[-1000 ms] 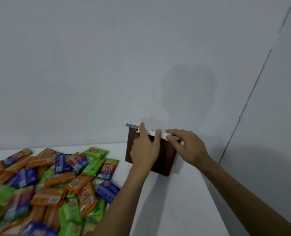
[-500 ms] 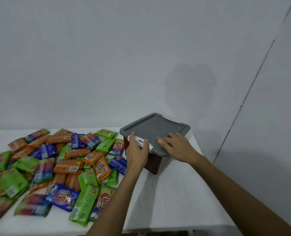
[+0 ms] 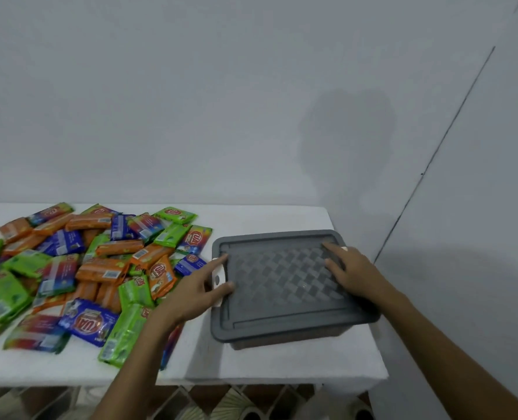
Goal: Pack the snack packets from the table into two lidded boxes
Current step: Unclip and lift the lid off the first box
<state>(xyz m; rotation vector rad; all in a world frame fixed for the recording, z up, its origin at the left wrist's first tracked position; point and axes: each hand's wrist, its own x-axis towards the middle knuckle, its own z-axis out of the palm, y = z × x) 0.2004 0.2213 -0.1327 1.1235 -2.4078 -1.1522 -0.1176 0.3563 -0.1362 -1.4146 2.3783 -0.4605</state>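
A brown box with a grey patterned lid [image 3: 282, 286] stands flat on the right part of the white table [image 3: 282, 362]. My left hand [image 3: 194, 294] rests on the lid's left edge, fingers spread over a white latch [image 3: 217, 280]. My right hand [image 3: 350, 272] lies on the lid's right side, fingers spread near the far right corner. A heap of snack packets [image 3: 79, 268] in orange, green, blue and rainbow wrappers covers the table's left half. Only one box is in view.
A grey wall runs behind the table, and a second wall [image 3: 479, 237] stands close on the right. The table's front edge is near me, with a metal frame [image 3: 191, 401] and floor items below it.
The box has gone from tilted on edge to lying flat on the table, nearer to me. Both hands now rest on top of its lid instead of gripping its rim.
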